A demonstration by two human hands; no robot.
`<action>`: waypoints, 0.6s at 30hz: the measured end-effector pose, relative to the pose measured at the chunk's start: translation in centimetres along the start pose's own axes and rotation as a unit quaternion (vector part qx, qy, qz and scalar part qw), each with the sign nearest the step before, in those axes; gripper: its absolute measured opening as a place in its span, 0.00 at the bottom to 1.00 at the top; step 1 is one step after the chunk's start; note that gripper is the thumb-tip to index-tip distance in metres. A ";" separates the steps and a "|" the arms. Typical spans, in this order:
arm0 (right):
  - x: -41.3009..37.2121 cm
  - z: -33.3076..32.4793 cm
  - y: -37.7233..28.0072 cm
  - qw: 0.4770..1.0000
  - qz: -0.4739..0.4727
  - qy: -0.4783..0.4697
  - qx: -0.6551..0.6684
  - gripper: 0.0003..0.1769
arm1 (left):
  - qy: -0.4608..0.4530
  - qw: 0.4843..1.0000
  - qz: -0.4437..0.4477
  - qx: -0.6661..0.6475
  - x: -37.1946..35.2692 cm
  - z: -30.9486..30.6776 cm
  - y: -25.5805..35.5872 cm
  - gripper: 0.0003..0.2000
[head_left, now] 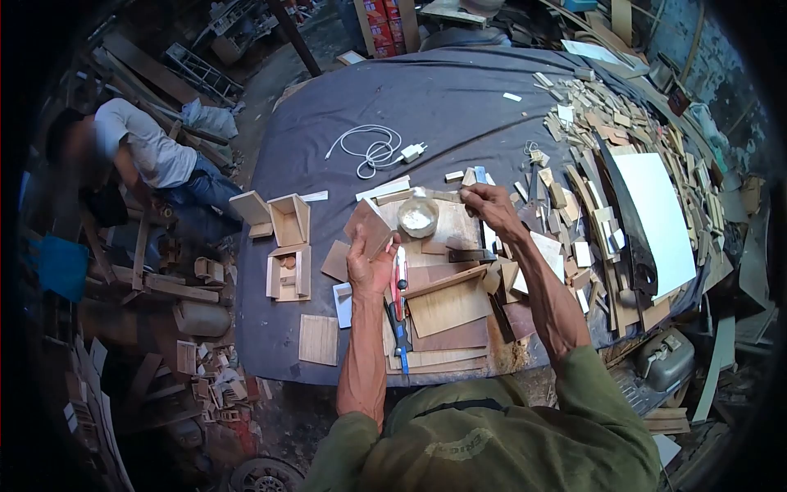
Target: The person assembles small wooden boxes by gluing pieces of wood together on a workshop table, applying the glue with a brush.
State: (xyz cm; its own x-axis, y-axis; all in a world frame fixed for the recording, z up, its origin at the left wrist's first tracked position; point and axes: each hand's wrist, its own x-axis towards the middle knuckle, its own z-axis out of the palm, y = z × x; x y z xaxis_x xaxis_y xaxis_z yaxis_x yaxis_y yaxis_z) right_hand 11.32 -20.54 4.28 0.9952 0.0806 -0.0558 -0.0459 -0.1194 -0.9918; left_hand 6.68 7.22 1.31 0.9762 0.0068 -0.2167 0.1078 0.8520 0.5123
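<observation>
My left hand (370, 261) holds a small brown wooden board (368, 227) tilted up between thumb and fingers. To its right stands a round container (418, 217) with white stuff inside. My right hand (485, 205) is closed in a pinch on the end of a thin stick (447, 196) that reaches left over the container. Below the container lie flat wooden boards (449, 307). A red and white tool (399, 275) and a blue-handled tool (402, 344) lie just below my left hand.
Small open wooden boxes (288, 272) stand on the dark cloth-covered table (328, 107) at left. A white cable with a plug (410, 152) lies farther back. Wood offcuts (607, 123) and a long saw (627, 221) crowd the right side. Another person (152, 148) bends at far left.
</observation>
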 end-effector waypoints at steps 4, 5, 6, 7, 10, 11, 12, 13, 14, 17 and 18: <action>-4.2 0.8 -2.1 0.992 -0.028 0.007 0.126 0.12 | -0.043 0.998 -0.016 -0.033 -2.6 4.0 -0.3 0.19; -5.1 1.0 -2.3 0.989 -0.041 0.005 0.140 0.11 | -0.050 0.998 -0.024 -0.040 -3.1 4.8 -0.5 0.19; -5.9 1.5 -2.6 0.988 -0.053 0.005 0.148 0.11 | -0.057 0.997 -0.033 -0.047 -3.4 5.3 -0.7 0.19; -6.7 1.9 -3.1 0.985 -0.055 0.004 0.162 0.12 | -0.066 0.996 -0.040 -0.051 -3.6 5.6 -1.0 0.18; -8.0 2.8 -2.7 0.984 -0.062 0.008 0.169 0.14 | -0.080 0.993 -0.058 -0.060 -4.5 6.4 -1.6 0.17; -8.4 3.0 -2.5 0.984 -0.064 0.014 0.166 0.14 | -0.078 0.993 -0.061 -0.063 -4.7 6.5 -1.8 0.16; -8.8 3.2 -2.5 0.984 -0.066 0.018 0.162 0.14 | -0.075 0.993 -0.064 -0.065 -4.9 6.6 -1.9 0.16; -9.2 3.5 -2.6 0.985 -0.069 0.022 0.158 0.15 | -0.072 0.993 -0.066 -0.068 -5.1 6.6 -1.9 0.16; -9.7 3.6 -2.9 0.985 -0.067 0.024 0.155 0.13 | -0.083 0.992 -0.067 -0.067 -5.2 6.5 -1.9 0.16; -10.5 4.2 -2.7 0.986 -0.089 0.036 0.137 0.12 | -0.106 0.990 -0.070 -0.068 -5.6 6.4 -1.9 0.16; -10.8 4.5 -2.6 0.985 -0.094 0.051 0.132 0.12 | -0.109 0.989 -0.071 -0.072 -5.8 6.5 -1.8 0.16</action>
State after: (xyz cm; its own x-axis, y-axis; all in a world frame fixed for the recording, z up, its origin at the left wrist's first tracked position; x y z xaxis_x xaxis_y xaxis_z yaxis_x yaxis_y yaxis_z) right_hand 0.31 -16.69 6.94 0.9911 -0.0252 0.1307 0.1331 0.1517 -0.9794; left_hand 2.04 2.22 7.02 0.9723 -0.2171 -0.0863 0.2337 0.9018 0.3635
